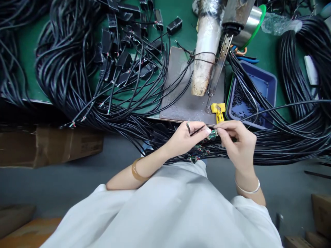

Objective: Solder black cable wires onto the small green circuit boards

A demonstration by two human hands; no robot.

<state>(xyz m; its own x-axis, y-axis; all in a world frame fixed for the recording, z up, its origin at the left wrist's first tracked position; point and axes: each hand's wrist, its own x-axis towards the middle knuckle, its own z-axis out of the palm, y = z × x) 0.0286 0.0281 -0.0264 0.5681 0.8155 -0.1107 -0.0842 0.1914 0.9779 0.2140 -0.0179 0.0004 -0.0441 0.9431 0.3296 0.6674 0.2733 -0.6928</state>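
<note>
A small green circuit board (213, 134) sits between my hands, just in front of the table edge. My left hand (184, 137) is closed, pinching the board's left end between thumb and fingers. A thin black piece (198, 130), perhaps a cable, also runs across that hand's fingers. At the board's right end, my right hand (238, 143) is closed in a pinch, and whatever its fingertips hold is too small to make out. Right behind the hands stands a yellow clip (218, 112). More small boards (193, 159) on black cables hang below, near my lap.
A soldering iron (219, 65) points down over a brown board (178, 82), beside a wrapped whitish tube (204, 51). To its right are a blue tray (271, 89) with small black pieces and a solder spool (252, 27). Black cable bundles (64, 62) cover the left; others (294, 69) lie right.
</note>
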